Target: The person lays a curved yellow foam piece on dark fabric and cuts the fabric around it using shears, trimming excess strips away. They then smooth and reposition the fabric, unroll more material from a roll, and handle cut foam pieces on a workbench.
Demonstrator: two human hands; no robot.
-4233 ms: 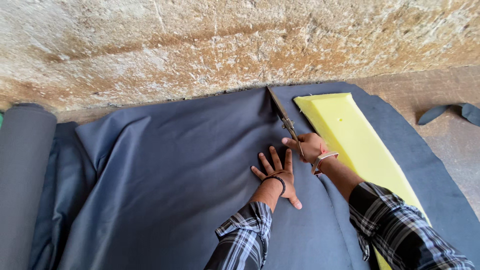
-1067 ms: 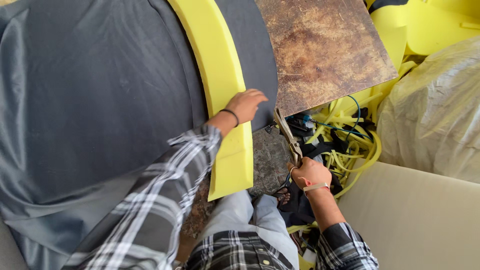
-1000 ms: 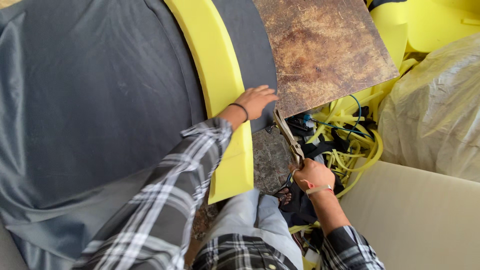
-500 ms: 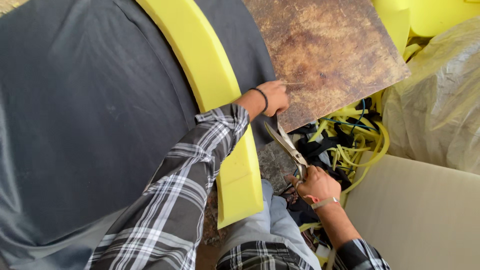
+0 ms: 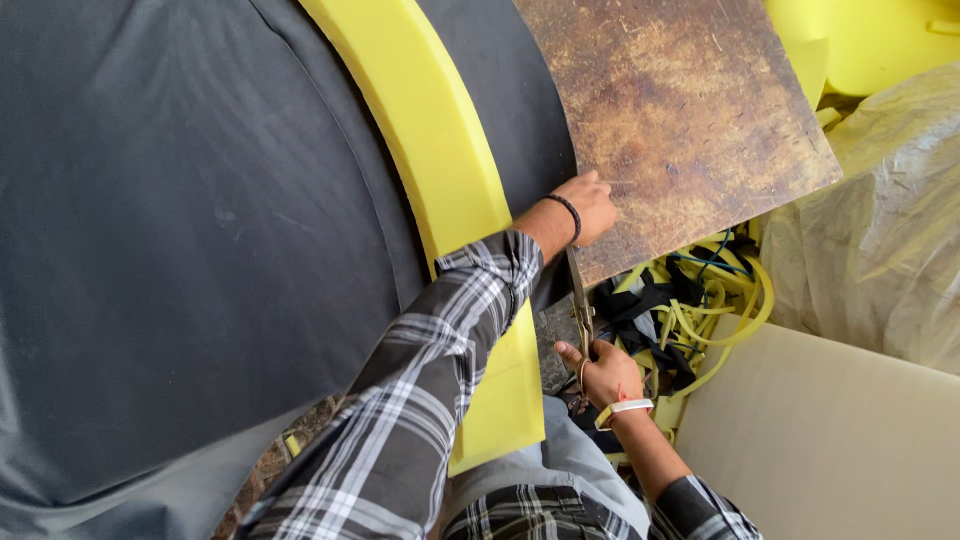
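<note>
- Your scissors [image 5: 580, 300] stand with their long axis nearly straight up the frame, blades pointing away from you toward the edge of the dark fabric [image 5: 200, 230], handles nearest your body.
- Your right hand [image 5: 600, 372] is closed around the scissor handles, fingers curled through them, a white band on the wrist.
- The blade tips sit just below your left hand [image 5: 590, 205], at the fabric's lower edge where it meets the brown board [image 5: 680, 110].
- Your left hand is cupped, fingers bent down onto the fabric edge beside the board; whether it pinches the cloth you cannot tell from here. A dark band circles that wrist.
- Left of the scissors, a long yellow foam strip [image 5: 440, 190] curves over the fabric, running from the top of the frame down toward your lap.
- Right of the scissors lies a tangle of yellow offcuts and dark scraps [image 5: 700, 310].
- Farther right of that, a clear plastic-wrapped bundle [image 5: 880, 240] and a pale panel [image 5: 830, 430].
</note>
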